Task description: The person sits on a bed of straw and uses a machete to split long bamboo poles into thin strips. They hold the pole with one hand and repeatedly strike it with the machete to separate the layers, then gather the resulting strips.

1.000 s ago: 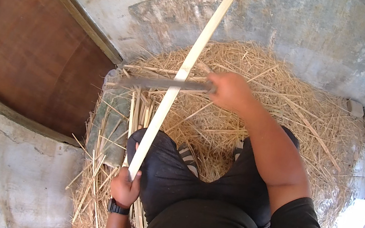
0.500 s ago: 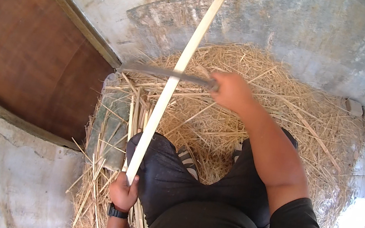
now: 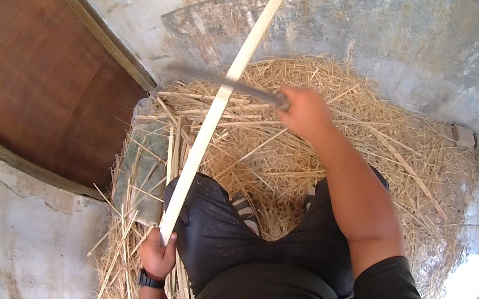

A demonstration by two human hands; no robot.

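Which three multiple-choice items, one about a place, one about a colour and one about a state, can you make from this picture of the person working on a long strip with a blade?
1. Where does the blade meet the long pale strip?
A. near the lower end
B. above the knee, over the straw
C. at the wall

2. What colour is the band on the left wrist?
A. black
B. white
C. red

3. How is the left hand?
A. open and flat
B. closed around the strip's lower end
C. resting on straw

Answers: 1 B, the blade crosses it over the straw; 2 A, the wristband is black; 3 B, its fingers wrap the strip.
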